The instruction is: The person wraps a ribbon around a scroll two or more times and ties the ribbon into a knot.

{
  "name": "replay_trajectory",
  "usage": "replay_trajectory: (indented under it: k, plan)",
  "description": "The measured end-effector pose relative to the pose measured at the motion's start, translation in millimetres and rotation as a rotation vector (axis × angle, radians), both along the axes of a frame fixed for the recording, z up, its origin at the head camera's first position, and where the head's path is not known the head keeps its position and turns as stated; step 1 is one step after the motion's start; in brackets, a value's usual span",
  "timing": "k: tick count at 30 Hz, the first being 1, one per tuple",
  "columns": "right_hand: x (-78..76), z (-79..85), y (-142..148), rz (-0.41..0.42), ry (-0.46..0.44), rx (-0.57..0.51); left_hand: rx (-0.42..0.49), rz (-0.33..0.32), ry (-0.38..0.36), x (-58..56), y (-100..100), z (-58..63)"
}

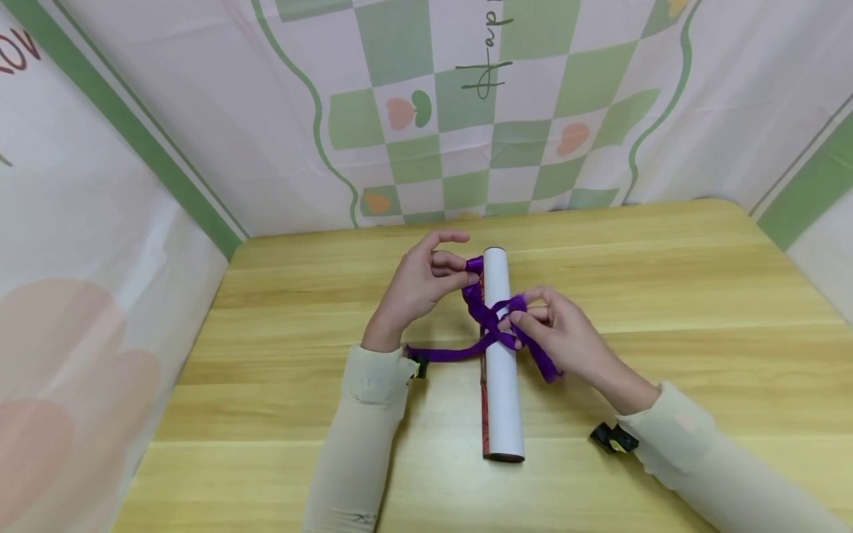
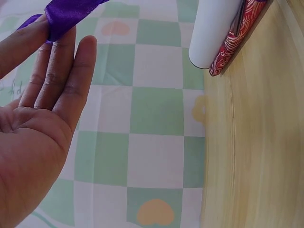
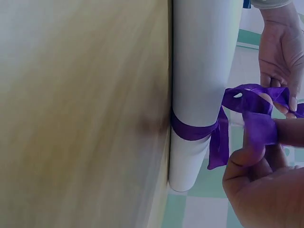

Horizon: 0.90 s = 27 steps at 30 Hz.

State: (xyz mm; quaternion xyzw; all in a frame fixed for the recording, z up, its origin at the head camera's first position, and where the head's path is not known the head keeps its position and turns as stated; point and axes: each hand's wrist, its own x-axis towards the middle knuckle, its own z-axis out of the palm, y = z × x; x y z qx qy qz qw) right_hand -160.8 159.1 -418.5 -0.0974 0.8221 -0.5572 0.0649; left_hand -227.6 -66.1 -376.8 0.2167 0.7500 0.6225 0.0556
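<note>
A white rolled scroll [image 1: 503, 403] with a red patterned strip along its left side lies lengthwise on the wooden table. Purple ribbon [image 1: 492, 318] wraps round it and forms loops on top; one tail trails left, another hangs down on the right. My left hand [image 1: 416, 285] is left of the roll's far end and pinches a ribbon loop between thumb and finger; the left wrist view shows ribbon [image 2: 71, 16] across those fingers. On the other side, my right hand [image 1: 563, 333] pinches another ribbon loop [image 3: 261, 128] close above the roll.
The wooden table [image 1: 280, 414] extends around the roll. A checked green and white cloth [image 1: 466, 148] hangs behind its far edge, with more printed cloth at the sides. A small black device [image 1: 613, 438] sits at the right cuff.
</note>
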Motion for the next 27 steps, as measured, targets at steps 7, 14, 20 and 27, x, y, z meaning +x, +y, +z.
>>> replay_trajectory:
  k: [7, 14, 20, 27]
  plan:
    - [-2.0, -2.2, -2, -0.019, 0.016, 0.052, 0.01, -0.007, 0.001, -0.3, 0, -1.0]
    - [-7.6, -3.6, 3, -0.1, 0.017, 0.155, 0.006, -0.013, -0.01, 0.0, 1, 0.6]
    - [-16.4, 0.3, 5, -0.08, -0.068, 0.226, 0.007, -0.02, -0.018, -0.2, 2, 1.4]
    - [-26.9, 1.5, 3, -0.006, -0.129, 0.383, 0.018, -0.019, -0.013, 0.2, 2, 0.6]
